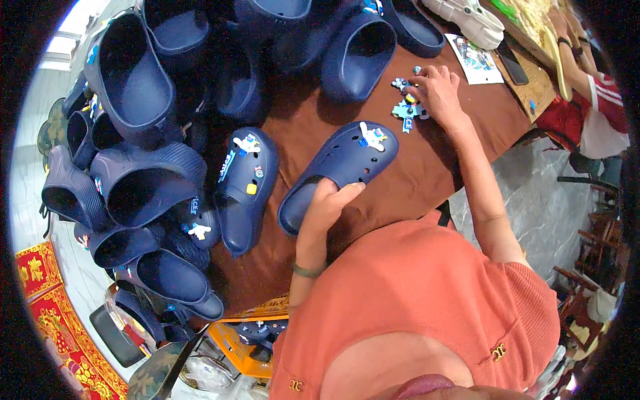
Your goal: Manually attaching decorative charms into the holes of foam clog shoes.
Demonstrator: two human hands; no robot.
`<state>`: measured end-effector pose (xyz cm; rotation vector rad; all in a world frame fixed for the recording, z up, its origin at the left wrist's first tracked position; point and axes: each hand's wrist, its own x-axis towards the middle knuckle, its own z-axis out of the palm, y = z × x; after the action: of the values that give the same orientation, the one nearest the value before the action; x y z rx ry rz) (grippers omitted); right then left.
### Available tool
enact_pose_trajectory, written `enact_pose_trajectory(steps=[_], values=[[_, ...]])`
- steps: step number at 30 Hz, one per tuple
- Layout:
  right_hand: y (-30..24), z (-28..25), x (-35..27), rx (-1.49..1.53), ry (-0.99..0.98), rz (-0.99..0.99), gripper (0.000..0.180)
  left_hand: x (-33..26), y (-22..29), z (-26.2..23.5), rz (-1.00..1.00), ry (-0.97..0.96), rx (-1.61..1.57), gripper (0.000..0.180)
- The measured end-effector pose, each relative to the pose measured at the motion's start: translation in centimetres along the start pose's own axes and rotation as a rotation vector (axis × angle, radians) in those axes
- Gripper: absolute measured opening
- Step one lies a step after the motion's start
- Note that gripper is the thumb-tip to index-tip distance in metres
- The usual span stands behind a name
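Note:
My left hand (325,208) grips a navy foam clog (333,162) by its open foot end, thumb on top and fingers inside. A white rabbit-like charm (373,136) sits on its toe; several holes are bare. At the upper right, my right hand (437,97) has its fingers bent down and pinched onto a small pile of colourful shoe charms (408,110) on the brown cloth. Which charm it pinches is partly hidden by the fingers. Left of the held clog lies a matching navy clog (245,190) with a white figure, a lettered strip, a round swirl and a yellow square charm.
Many navy clogs (137,77) are heaped along the left and far side of the brown cloth (380,213). A printed card (475,59), a phone (512,63) and a white clog (467,21) lie at the far right. Another person's arm (579,67) shows beyond. An orange bag (240,353) stands below.

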<state>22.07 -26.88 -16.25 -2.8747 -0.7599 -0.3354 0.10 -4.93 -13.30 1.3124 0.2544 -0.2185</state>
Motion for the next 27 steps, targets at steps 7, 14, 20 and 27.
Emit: enact_pose_trajectory(steps=[7, 14, 20, 27], values=[[0.4, 0.8, 0.5, 0.184, -0.009, -0.102, 0.019, -0.5, 0.5, 0.3, -0.026, 0.024, -0.016, 0.044], [0.1, 0.8, -1.2, 0.389, 0.029, -0.034, 0.018, -0.5, -0.2, 0.1, -0.020, 0.017, 0.019, 0.038], [-1.0, -1.5, -2.6, 1.164, 0.017, 0.311, 0.019, 0.2, -0.1, -0.1, -0.007, 0.045, 0.012, 0.037], [-0.3, -2.1, -4.1, 1.687, 0.129, 0.542, 0.030, 0.1, 0.7, 0.5, -0.011, 0.032, 0.046, 0.041]])
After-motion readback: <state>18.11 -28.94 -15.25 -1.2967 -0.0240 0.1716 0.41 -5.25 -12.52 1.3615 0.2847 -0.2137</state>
